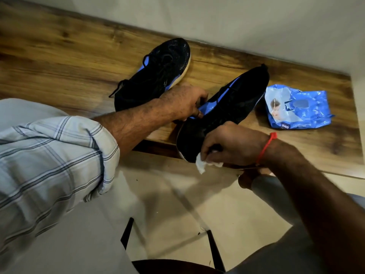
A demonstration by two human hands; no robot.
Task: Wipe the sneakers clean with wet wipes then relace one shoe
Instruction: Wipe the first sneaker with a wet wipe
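Head view looks down on a wooden table (59, 56) that runs across the upper half of the frame, with a pale wall (237, 20) behind it and a tiled floor (167, 194) below. A crumpled blue wet-wipe pack (296, 107) lies on the table at the right, just beside the toe of the nearer sneaker (233, 103). The second sneaker (158, 76) rests flat at upper centre, its loose lace trailing to the left; the left forearm crosses in front of its heel.

The nearer sneaker is black mesh with a blue lining and a pale sole edge. It lies at the centre of the frame, with its heel overhanging the table edge. The left hand (185, 101) grips its blue collar with curled fingers. The right hand (227, 147), a red thread (266, 147) at its wrist, pinches a white wet wipe (203, 165) against the heel.
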